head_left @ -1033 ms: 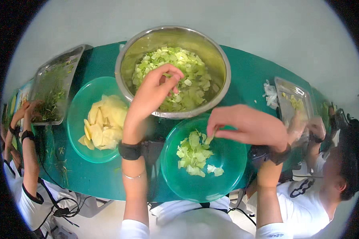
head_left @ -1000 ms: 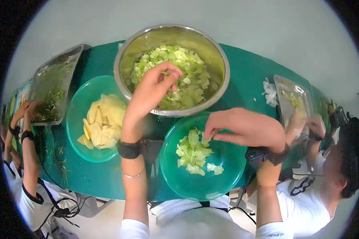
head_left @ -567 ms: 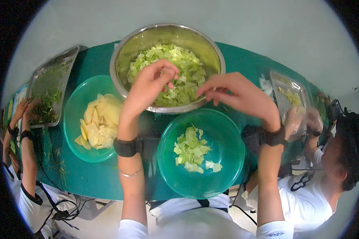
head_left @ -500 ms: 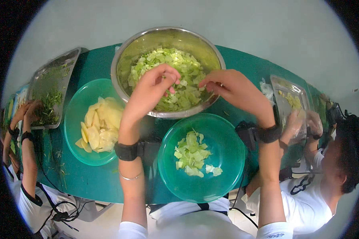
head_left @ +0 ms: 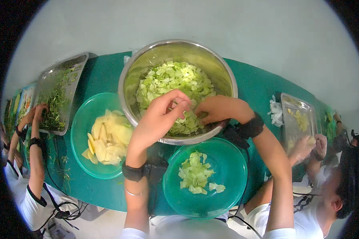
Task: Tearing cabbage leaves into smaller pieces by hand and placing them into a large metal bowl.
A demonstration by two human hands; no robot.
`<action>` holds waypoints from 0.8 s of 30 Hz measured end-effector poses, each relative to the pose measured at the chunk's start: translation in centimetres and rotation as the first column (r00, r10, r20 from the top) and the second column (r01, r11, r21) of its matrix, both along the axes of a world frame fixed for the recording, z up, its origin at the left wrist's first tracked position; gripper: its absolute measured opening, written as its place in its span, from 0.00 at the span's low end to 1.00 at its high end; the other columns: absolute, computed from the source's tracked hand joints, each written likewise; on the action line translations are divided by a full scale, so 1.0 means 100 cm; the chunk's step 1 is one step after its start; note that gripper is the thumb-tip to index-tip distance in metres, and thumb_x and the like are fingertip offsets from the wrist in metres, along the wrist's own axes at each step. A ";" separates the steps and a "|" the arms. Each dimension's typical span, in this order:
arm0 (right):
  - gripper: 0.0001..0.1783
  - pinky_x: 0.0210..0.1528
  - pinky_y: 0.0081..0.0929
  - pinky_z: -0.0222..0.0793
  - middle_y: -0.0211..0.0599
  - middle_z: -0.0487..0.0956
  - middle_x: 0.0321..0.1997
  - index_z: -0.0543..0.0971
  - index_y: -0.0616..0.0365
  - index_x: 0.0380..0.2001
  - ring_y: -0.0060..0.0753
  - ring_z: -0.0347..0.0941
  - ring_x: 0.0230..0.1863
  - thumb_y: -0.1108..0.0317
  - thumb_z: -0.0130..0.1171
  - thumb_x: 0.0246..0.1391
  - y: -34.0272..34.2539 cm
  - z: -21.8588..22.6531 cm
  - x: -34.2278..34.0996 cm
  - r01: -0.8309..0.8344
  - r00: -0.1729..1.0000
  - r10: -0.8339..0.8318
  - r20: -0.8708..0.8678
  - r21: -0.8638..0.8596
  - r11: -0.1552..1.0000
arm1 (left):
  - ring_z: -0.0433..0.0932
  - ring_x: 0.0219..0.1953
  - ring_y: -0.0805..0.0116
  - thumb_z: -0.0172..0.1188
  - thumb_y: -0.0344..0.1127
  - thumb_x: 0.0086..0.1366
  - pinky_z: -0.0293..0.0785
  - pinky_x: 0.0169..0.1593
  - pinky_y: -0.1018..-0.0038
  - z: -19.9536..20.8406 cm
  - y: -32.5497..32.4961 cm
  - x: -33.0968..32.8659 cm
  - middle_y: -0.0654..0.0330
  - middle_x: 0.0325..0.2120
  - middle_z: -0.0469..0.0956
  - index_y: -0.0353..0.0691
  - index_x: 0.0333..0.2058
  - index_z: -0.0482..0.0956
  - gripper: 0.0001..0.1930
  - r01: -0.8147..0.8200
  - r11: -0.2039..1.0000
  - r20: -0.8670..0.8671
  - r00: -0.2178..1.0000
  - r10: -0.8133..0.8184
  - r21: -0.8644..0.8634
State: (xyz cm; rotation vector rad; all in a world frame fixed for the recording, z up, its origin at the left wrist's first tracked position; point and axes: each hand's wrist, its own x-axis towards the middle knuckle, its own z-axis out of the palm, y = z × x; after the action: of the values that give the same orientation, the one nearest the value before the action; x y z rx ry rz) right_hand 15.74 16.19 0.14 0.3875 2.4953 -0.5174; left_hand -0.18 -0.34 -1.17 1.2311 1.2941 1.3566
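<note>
A large steel bowl [head_left: 220, 63] holds chopped pale-green leaves [head_left: 175, 79] that look like cabbage. Over its near side is my left hand [head_left: 163, 115], thumb and fingers curled together; what they hold, if anything, is too small to name. My right hand [head_left: 221, 109] reaches over the right rim, its bent fingers down at the leaves and their tips partly hidden. Just below the steel bowl stands a green translucent plastic bowl [head_left: 231, 179] with a small heap of the same leaf pieces [head_left: 195, 175].
Another green plastic bowl [head_left: 81, 159] at the left holds pale yellow slices [head_left: 107, 139]. A steel tray of cut greens [head_left: 56, 99] lies further left, near another person's hands [head_left: 38, 113]. At right, a person's gloved hands [head_left: 307, 149] work by a smaller tray [head_left: 293, 103]; a crumpled plastic bag [head_left: 276, 111] lies beside it.
My right hand has lowered deeper into the steel bowl. My left hand stays curled over the leaves. The whole scene has shifted down and slightly right in view.
</note>
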 end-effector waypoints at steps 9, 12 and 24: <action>0.15 0.47 0.43 0.72 0.44 0.81 0.38 0.80 0.55 0.44 0.49 0.78 0.43 0.61 0.60 0.57 0.012 0.012 0.001 -0.031 0.964 -0.016 -0.267 -0.168 0.985 | 0.76 0.32 0.75 0.57 0.33 0.70 0.72 0.36 0.77 0.002 0.002 0.004 0.62 0.31 0.80 0.35 0.40 0.77 0.08 -0.073 0.997 -0.049 0.996 0.073 0.000; 0.19 0.51 0.43 0.71 0.44 0.79 0.45 0.77 0.54 0.50 0.49 0.77 0.48 0.61 0.61 0.57 0.014 0.009 0.004 -0.029 0.930 -0.005 -0.368 -0.088 0.996 | 0.77 0.31 0.74 0.57 0.34 0.70 0.72 0.36 0.77 0.001 0.001 0.005 0.62 0.31 0.80 0.35 0.40 0.78 0.08 -0.091 0.996 -0.059 0.994 0.091 -0.001; 0.25 0.51 0.47 0.71 0.46 0.79 0.45 0.76 0.54 0.52 0.53 0.76 0.47 0.61 0.66 0.50 0.020 -0.015 0.005 -0.064 0.964 0.097 -0.247 0.140 0.988 | 0.76 0.32 0.74 0.53 0.33 0.72 0.72 0.40 0.77 0.011 0.000 0.005 0.62 0.32 0.79 0.33 0.40 0.76 0.08 -0.052 0.998 -0.108 0.993 0.046 -0.047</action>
State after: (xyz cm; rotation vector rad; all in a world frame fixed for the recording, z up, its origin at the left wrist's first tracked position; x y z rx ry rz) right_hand 16.27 18.16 -1.38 0.2823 2.7891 -0.3920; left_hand 0.37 -0.30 -0.08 1.2596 1.4332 1.2996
